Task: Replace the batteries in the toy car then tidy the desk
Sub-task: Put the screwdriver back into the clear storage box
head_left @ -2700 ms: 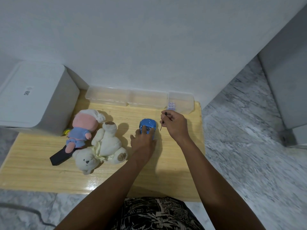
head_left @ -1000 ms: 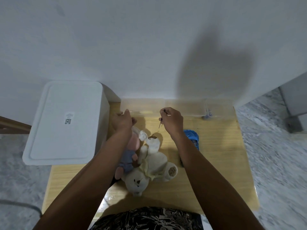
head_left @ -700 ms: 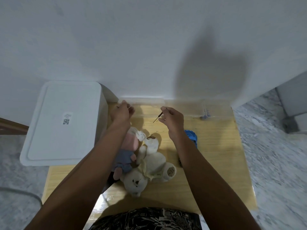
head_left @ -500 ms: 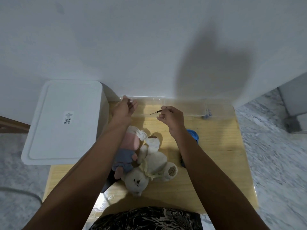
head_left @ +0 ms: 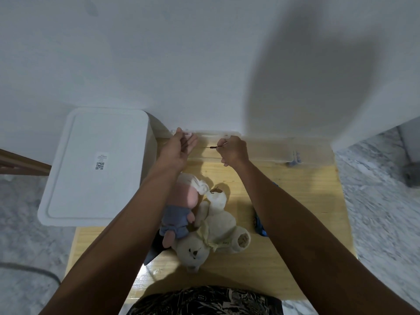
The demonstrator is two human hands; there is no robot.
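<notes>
My right hand [head_left: 234, 152] pinches a thin small screwdriver [head_left: 212, 147], its tip pointing left, just over the left compartment of the clear plastic box [head_left: 268, 151] at the desk's back edge. My left hand [head_left: 180, 147] holds the raised edge of that box's clear lid [head_left: 185, 133] between thumb and fingers. The blue toy car [head_left: 259, 223] lies on the desk at the right, mostly hidden behind my right forearm. Small batteries [head_left: 295, 158] show through the box's right end.
A pink-and-blue plush doll [head_left: 181, 208] and a cream teddy bear [head_left: 213, 233] lie mid-desk, over a dark flat object [head_left: 154, 248]. A white lidded bin [head_left: 95, 164] stands left of the wooden desk [head_left: 306, 212]. The wall is right behind the box.
Both hands moved from the toys back to the clear box. My left hand took the lid edge and raised it. The screwdriver swung from upright to level, pointing left.
</notes>
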